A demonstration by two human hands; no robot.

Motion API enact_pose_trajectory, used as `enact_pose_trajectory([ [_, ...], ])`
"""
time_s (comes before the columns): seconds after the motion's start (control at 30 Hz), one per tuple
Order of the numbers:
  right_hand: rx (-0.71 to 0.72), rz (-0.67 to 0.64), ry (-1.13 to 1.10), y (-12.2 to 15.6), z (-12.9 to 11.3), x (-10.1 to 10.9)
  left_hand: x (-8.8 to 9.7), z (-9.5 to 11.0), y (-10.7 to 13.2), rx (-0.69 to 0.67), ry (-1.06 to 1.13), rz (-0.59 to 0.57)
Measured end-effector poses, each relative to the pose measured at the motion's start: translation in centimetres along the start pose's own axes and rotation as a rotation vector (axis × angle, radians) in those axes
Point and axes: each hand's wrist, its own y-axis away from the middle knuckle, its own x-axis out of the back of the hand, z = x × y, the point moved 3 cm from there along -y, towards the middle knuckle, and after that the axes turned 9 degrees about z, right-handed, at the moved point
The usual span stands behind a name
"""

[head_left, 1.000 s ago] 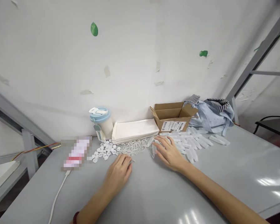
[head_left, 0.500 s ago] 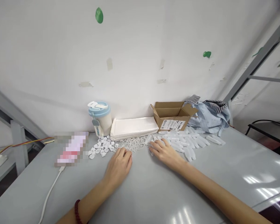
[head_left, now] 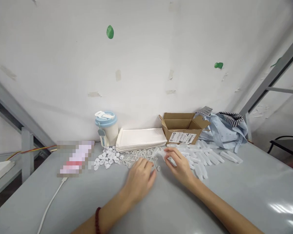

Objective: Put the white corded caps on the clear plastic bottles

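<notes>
Grey tabletop (head_left: 83, 195) against a white wall (head_left: 146, 58); one translucent sleeve (head_left: 158, 151) in the right hand (head_left: 177, 165)

Sleeve sits at the right hand's fingertips, looks pinched between thumb and fingers by its right end; long axis roughly sideways across the person's front, free end pointing left, toward the heap of white cords (head_left: 138, 157). Right hand nearer, touching it; left hand (head_left: 140, 177) apart from it, leftward and closer to the body, fingers half curled and blurred, cannot tell whether they hold anything. One loose cord end (head_left: 158, 168) curves between the hands. Pile of similar sleeves (head_left: 202, 159) just right of the right hand, many lying slantwise
</notes>
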Motion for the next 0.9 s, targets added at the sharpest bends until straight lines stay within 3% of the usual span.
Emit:
enact_pose_trajectory([
  [0.17,-0.063,-0.032,-0.117,0.5,-0.7,0.5,-2.9,0.9,-1.0,0.036,0.116,-0.006],
  [0.27,-0.134,-0.048,-0.163,0.6,-1.6,0.7,-2.4,-0.2,-1.1,0.106,0.202,0.064],
  [0.4,-0.462,-0.112,-0.342,1.0,-2.0,0.6,-1.4,-1.5,-1.2,0.231,0.264,0.152],
  [0.53,-0.608,-0.172,-0.410,1.3,-1.8,0.2,-1.6,-1.2,-1.3,0.224,0.324,0.147],
  [0.73,-0.515,-0.288,-0.363,1.9,-1.7,-0.3,-1.6,-0.4,-1.0,0.148,0.382,0.169],
  [0.9,-0.475,-0.306,-0.356,2.1,-2.1,-0.2,-1.6,0.0,-0.7,0.051,0.405,0.221],
])
